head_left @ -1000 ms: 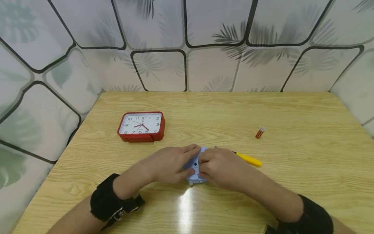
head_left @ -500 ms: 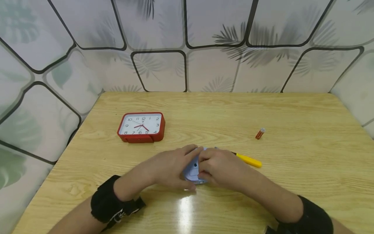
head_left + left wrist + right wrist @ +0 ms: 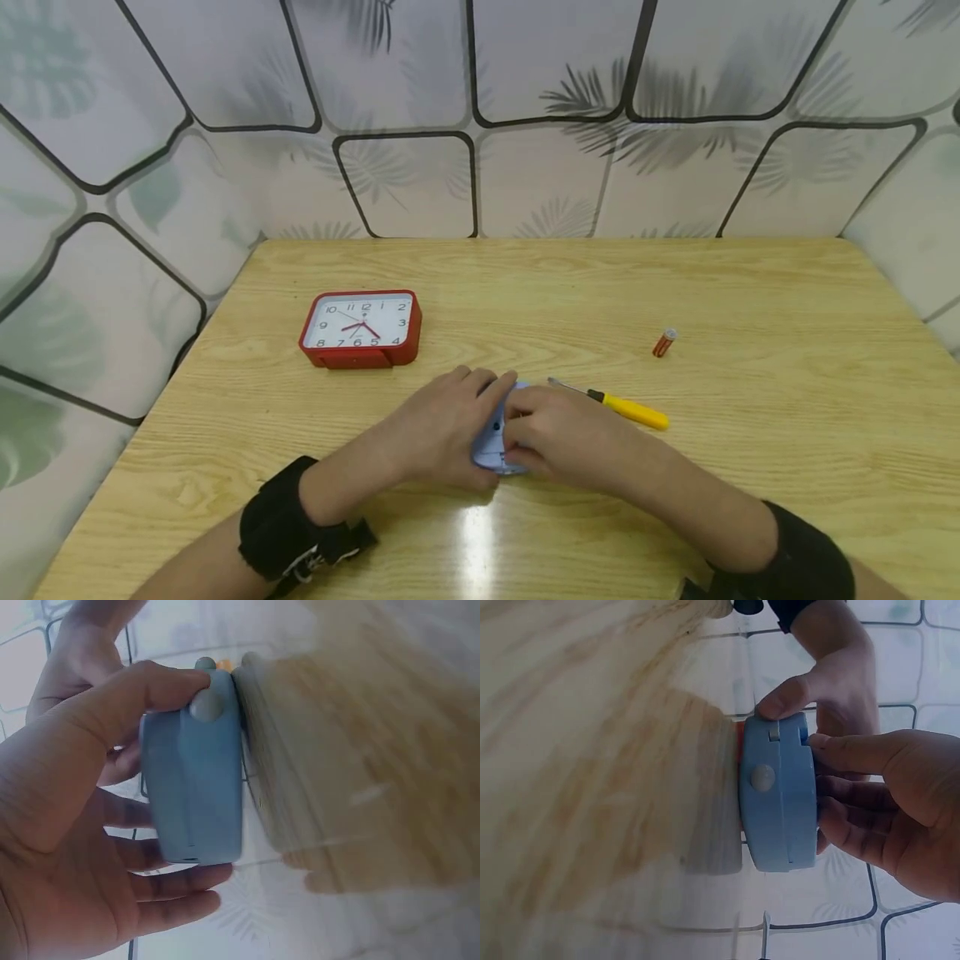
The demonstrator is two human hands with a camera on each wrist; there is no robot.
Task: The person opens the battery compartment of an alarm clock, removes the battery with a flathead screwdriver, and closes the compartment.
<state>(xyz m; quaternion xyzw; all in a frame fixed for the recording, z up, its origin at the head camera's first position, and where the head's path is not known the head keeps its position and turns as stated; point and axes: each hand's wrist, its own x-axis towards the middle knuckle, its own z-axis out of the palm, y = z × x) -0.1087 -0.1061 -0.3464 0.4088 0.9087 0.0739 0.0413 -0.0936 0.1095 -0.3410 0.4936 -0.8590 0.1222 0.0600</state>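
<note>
A small light blue clock (image 3: pixel 491 447) lies back up on the table, mostly covered by both hands in the head view. My left hand (image 3: pixel 442 429) grips it from the left, fingers at its far side and thumb at the near edge. In the left wrist view that thumb presses beside a round foot of the clock (image 3: pixel 195 787). My right hand (image 3: pixel 562 429) has its fingers curled against the clock's back. The right wrist view shows the right thumb at a notch in the edge of the clock (image 3: pixel 780 817); what these fingertips pinch there is hidden.
Just right of the right hand lies a screwdriver (image 3: pixel 633 412) with a yellow handle, its shaft pointing left. A red-and-silver battery (image 3: pixel 664 342) sits farther back on the right. The red clock (image 3: pixel 364 329) is at the back left of the wooden table (image 3: pixel 787 375).
My left thumb has slid off the clock's back to its near edge. My right hand has shifted slightly left, and more of the screwdriver's shaft shows.
</note>
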